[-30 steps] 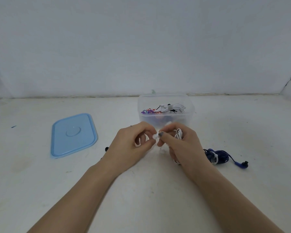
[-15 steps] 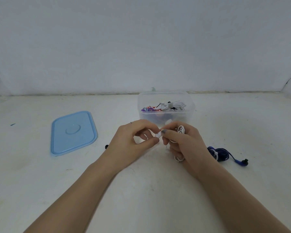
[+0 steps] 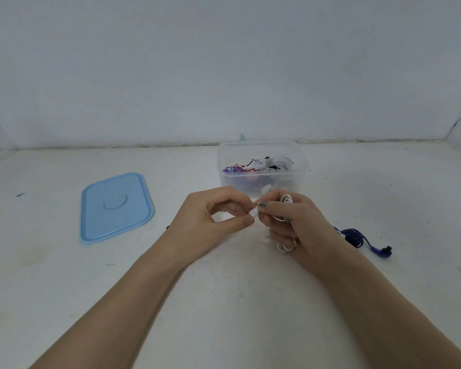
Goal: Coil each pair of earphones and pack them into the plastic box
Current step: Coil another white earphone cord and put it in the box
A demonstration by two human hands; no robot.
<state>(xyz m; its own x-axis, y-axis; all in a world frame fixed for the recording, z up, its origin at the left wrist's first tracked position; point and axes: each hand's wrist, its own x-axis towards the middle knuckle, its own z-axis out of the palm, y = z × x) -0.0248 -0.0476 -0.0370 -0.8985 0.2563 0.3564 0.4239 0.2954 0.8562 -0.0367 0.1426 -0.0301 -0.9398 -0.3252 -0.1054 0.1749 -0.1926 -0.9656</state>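
Pale, scuffed white surface (image 3: 224, 302) against a plain white wall. Light-blue rounded rectangular plastic lid (image 3: 116, 207) lies flat at left, a ring moulded in its middle, well apart from the clear plastic box (image 3: 261, 179) at centre rear. Box is open; inside, a white coiled bundle and multicoloured cords. No readable writing on anything. Dark-blue coiled earphones (image 3: 357, 237) lie on the surface at right, partly hidden behind the right wrist, plug end trailing right. A small dark item peeks out beside the left wrist; too hidden to identify.

Both hands are raised just in front of the box, blocking its lower wall. Right hand (image 3: 298, 227) grips the white coiled earphones (image 3: 286, 202), loops showing above and below its curled fingers. Left hand (image 3: 210, 219) pinches the small white end piece between thumb and forefinger, touching the right thumb tip.
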